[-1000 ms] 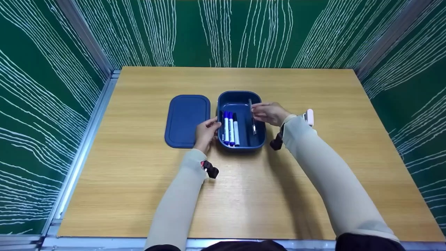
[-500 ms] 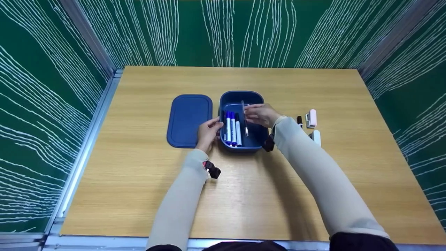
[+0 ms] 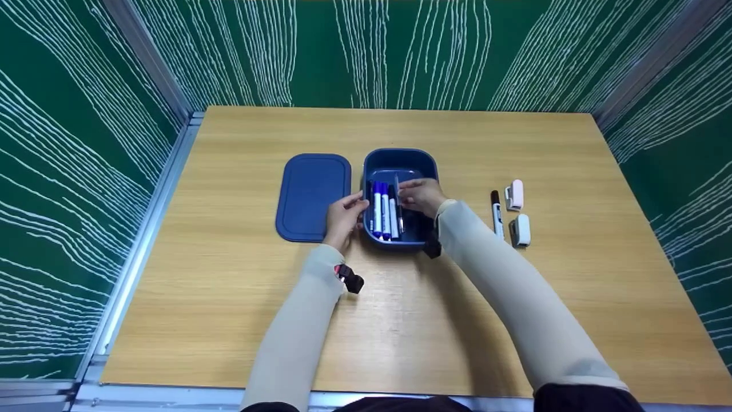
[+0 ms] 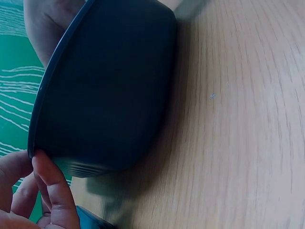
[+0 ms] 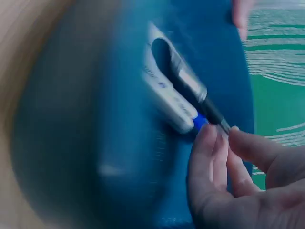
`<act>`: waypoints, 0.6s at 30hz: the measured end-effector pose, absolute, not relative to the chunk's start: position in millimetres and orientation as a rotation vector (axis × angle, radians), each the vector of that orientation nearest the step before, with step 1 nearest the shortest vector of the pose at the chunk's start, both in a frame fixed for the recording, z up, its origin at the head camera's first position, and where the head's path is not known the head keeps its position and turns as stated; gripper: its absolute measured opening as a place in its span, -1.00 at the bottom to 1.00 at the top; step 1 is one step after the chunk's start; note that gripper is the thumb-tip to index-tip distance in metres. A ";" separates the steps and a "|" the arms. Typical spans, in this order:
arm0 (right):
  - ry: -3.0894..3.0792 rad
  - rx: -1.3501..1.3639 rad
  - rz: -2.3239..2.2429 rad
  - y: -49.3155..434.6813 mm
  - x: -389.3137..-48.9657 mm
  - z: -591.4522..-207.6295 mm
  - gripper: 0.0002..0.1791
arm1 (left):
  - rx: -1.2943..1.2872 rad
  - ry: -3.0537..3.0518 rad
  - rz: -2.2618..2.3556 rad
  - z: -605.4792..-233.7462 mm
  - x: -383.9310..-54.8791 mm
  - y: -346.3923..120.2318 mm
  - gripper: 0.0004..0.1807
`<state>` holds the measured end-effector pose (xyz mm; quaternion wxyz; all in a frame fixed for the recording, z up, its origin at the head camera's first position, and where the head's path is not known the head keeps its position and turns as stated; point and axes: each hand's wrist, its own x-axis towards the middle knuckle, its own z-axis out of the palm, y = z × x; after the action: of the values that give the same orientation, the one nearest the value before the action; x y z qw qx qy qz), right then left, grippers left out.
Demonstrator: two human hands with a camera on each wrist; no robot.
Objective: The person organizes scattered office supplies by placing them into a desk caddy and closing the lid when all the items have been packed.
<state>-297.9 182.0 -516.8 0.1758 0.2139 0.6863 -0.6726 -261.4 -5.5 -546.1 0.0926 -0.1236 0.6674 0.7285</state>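
Lid (image 3: 313,197): lies flat on the counter (image 3: 200,297), just left of the box (image 4: 105,86); could be pushed askew by a sideways slip of the left hand (image 3: 343,218).
Left hand: pinches the box's left rim between thumb and fingers (image 4: 50,176); could let the box skid through too light a hold, or tip it through too hard a pull.
Markers (image 3: 385,212): lie side by side along the box's left side; could roll or ride up under pressure from the pen (image 3: 401,222).
Pen: sits inside the box's outline, just right of the markers, touching or not impossible to tell; could drop crosswise if released early.
Right hand (image 3: 420,195): grips the pen's far end by the fingertips; could lose control through so small a hold.
Wrist camera (image 3: 433,247): hangs at the box's near right corner; could catch the rim during a lift.
Loose marker (image 3: 497,214): lies on the counter, right of the box, beside the sleeve (image 3: 497,274); could be rolled away by a brush of cloth.
Staplers (image 3: 516,194): rest farther right, pink and pale, staplers by the look; could be swept aside by a wide arm swing.
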 end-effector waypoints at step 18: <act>2.450 0.537 -1.570 166.4 -287.3 -542.1 -0.73 | -0.365 1.956 2.168 -545.8 -260.9 -7.1 -0.57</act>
<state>-287.3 166.4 -542.1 0.0912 0.1808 0.8245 -0.5284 -260.9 -7.1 -545.8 0.0991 -0.1233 0.6614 0.7332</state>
